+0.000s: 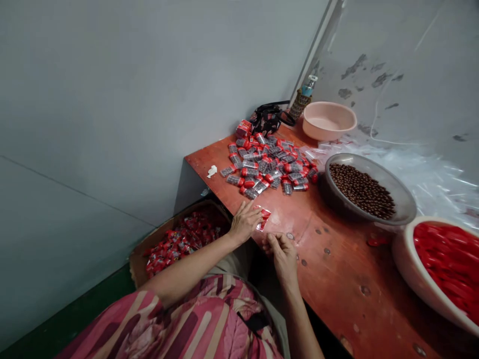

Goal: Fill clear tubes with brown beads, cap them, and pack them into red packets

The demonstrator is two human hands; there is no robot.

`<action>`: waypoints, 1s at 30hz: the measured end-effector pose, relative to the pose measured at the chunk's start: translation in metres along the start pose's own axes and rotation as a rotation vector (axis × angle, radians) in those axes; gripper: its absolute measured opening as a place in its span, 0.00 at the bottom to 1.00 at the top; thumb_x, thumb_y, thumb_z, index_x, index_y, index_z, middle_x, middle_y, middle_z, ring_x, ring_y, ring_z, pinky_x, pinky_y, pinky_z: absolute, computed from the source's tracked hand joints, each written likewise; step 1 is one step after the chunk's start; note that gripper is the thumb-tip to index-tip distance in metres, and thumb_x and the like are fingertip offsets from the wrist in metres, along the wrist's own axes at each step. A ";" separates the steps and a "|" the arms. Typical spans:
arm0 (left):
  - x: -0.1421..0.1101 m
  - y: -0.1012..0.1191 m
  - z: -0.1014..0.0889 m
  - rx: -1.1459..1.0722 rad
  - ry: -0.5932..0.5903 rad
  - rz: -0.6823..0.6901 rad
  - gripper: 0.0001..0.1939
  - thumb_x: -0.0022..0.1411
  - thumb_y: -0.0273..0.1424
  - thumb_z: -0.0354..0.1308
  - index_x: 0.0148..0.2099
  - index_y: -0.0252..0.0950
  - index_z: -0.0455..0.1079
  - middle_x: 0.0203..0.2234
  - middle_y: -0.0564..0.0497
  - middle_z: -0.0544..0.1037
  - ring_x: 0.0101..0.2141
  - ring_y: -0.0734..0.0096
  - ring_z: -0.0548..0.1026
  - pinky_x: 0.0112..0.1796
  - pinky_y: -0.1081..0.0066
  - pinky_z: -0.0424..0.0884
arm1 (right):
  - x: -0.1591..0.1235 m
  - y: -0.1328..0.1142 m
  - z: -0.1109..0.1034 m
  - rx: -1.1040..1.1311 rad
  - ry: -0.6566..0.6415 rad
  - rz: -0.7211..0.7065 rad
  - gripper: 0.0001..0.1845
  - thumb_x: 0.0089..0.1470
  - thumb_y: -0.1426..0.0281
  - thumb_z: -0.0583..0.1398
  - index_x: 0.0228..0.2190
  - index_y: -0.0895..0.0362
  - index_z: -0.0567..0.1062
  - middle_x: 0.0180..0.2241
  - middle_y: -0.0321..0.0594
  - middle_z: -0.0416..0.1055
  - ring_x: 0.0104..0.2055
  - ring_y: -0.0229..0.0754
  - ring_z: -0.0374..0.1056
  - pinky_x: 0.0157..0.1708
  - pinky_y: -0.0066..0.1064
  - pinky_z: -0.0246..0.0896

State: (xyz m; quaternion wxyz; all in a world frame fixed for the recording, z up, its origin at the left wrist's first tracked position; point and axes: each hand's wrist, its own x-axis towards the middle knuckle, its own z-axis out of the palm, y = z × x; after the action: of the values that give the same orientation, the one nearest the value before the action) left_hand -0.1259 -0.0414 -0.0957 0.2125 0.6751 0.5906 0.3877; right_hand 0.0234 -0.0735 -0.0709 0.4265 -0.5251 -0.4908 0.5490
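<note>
The reddish wooden table is bearing a small clear plastic packet with red contents, probably light, soft and slippery, best pinched by an edge. The left hand is resting slightly spread fingers on it; the right hand is hovering nearby, thumb and forefinger pressing together, any held item being indiscernible.

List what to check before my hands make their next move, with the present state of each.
1. Left hand at the small packet: ok.
2. Something pinched in the right hand's grip: cannot tell.
3. Packet sealed: cannot tell.
4. Brown balls in the gray bowl: ok.
5. All red pieces inside the white tub: not ok, some red lies on the table beside it.
</note>
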 end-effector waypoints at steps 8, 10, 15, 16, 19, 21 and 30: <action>-0.008 0.027 -0.007 -0.284 0.050 0.015 0.12 0.57 0.29 0.52 0.43 0.40 0.72 0.47 0.49 0.72 0.56 0.64 0.59 0.57 0.59 0.47 | 0.033 -0.006 -0.003 0.155 0.038 -0.031 0.23 0.43 0.64 0.63 0.42 0.56 0.67 0.28 0.34 0.70 0.29 0.37 0.67 0.28 0.28 0.62; -0.007 0.035 -0.012 -0.382 0.062 -0.032 0.14 0.56 0.32 0.54 0.45 0.39 0.71 0.47 0.48 0.72 0.53 0.63 0.63 0.55 0.62 0.53 | 0.038 -0.010 -0.006 0.173 0.035 -0.046 0.22 0.43 0.65 0.63 0.42 0.56 0.67 0.22 0.29 0.67 0.24 0.33 0.64 0.27 0.26 0.60; -0.002 0.032 -0.019 -0.788 -0.092 -0.415 0.19 0.51 0.42 0.57 0.38 0.32 0.73 0.30 0.47 0.77 0.34 0.65 0.74 0.38 0.67 0.70 | 0.045 -0.020 -0.010 0.204 -0.064 -0.019 0.23 0.41 0.67 0.64 0.41 0.56 0.68 0.20 0.28 0.65 0.21 0.31 0.61 0.25 0.25 0.57; -0.001 0.029 -0.018 -0.872 -0.145 -0.470 0.19 0.50 0.44 0.57 0.33 0.31 0.73 0.26 0.48 0.76 0.30 0.67 0.74 0.35 0.67 0.71 | 0.047 -0.022 -0.011 0.181 -0.101 -0.008 0.24 0.40 0.66 0.64 0.41 0.57 0.68 0.21 0.29 0.66 0.21 0.32 0.61 0.25 0.25 0.57; 0.002 0.023 -0.016 -1.008 -0.188 -0.575 0.18 0.46 0.43 0.61 0.25 0.29 0.71 0.21 0.49 0.75 0.26 0.70 0.74 0.32 0.68 0.71 | 0.060 -0.028 -0.014 -0.060 -0.177 -0.021 0.23 0.40 0.62 0.63 0.39 0.58 0.70 0.21 0.32 0.68 0.21 0.35 0.62 0.24 0.27 0.57; 0.003 0.021 -0.016 -0.985 -0.168 -0.610 0.17 0.44 0.41 0.63 0.24 0.29 0.72 0.20 0.48 0.76 0.25 0.70 0.74 0.31 0.70 0.71 | 0.075 -0.033 -0.017 -0.375 -0.099 -0.077 0.21 0.43 0.58 0.60 0.36 0.58 0.73 0.23 0.37 0.71 0.24 0.39 0.65 0.25 0.29 0.58; 0.001 0.023 -0.020 -1.030 -0.002 -0.779 0.14 0.40 0.37 0.66 0.22 0.28 0.73 0.17 0.48 0.75 0.19 0.75 0.72 0.23 0.76 0.68 | 0.165 -0.049 -0.011 -0.915 0.296 -0.059 0.16 0.46 0.62 0.58 0.33 0.62 0.75 0.37 0.62 0.70 0.44 0.60 0.64 0.38 0.44 0.53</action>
State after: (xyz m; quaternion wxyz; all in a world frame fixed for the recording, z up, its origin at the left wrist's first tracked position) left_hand -0.1269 -0.0488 -0.0657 0.6350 0.2233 0.5303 0.5155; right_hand 0.0183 0.0977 -0.0483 0.2322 -0.7174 -0.6306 0.1837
